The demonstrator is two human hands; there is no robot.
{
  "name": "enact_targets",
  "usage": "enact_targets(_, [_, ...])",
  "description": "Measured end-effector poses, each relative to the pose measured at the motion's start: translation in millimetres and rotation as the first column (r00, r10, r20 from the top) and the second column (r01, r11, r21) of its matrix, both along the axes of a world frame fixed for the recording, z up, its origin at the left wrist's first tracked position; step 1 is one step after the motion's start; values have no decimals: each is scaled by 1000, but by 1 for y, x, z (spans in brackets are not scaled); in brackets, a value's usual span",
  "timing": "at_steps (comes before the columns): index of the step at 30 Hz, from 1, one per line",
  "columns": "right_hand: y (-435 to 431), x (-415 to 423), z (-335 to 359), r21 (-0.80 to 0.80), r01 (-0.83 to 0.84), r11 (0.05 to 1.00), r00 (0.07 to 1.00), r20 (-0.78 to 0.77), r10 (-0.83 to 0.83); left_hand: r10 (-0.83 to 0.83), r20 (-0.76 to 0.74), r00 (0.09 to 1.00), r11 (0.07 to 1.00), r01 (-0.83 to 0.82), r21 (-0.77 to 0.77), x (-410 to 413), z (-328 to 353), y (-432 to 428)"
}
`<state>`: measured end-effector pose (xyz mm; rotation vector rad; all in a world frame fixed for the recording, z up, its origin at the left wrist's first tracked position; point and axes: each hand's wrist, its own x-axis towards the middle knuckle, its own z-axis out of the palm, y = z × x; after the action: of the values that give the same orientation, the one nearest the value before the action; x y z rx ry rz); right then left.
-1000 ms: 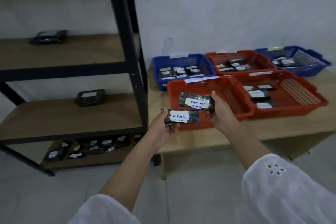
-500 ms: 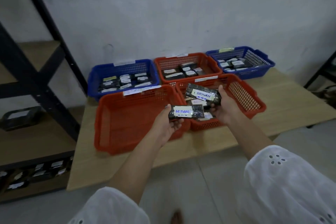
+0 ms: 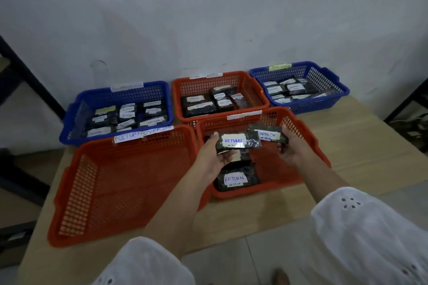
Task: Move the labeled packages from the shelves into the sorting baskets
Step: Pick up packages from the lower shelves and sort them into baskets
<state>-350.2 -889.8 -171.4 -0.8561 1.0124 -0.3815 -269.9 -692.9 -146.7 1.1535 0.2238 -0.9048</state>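
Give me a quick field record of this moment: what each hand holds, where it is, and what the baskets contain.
left hand: grips left package, labelled RETURN, above front right orange basket
right hand: grips right package, labelled RETURN, above the same basket
in that basket: lying package, labelled RETURN
front left orange basket: tag reads RETURN OVERDUE
back row: left blue basket, middle orange basket, right blue basket, all holding labelled packages
surface: wooden table
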Motion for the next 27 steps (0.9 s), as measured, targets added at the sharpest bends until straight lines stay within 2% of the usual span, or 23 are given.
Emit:
enact_targets(5, [-29, 14, -28, -9, -65, 998, 983, -174, 62, 133, -14, 991, 991, -132, 33, 9, -7, -21])
enact_targets(8, [-39, 25, -46, 12, -113, 993, 970, -216, 113, 179, -8, 984, 981, -178, 73, 9, -9, -34])
enact_targets(15, [-57, 48, -64, -58, -290, 955, 900, -356, 251, 254, -22, 967, 961, -250, 122, 8, -19, -55])
enact_targets(22, [-63, 48, -76, -102, -353, 930, 872, -397, 287, 298, -15, 954, 950, -295, 105, 12, -26, -61])
enact_targets(27, [-63, 47, -74, -86, -348, 933, 886, -356, 297, 350, -14, 937, 936, -348, 59, 19, -26, -52])
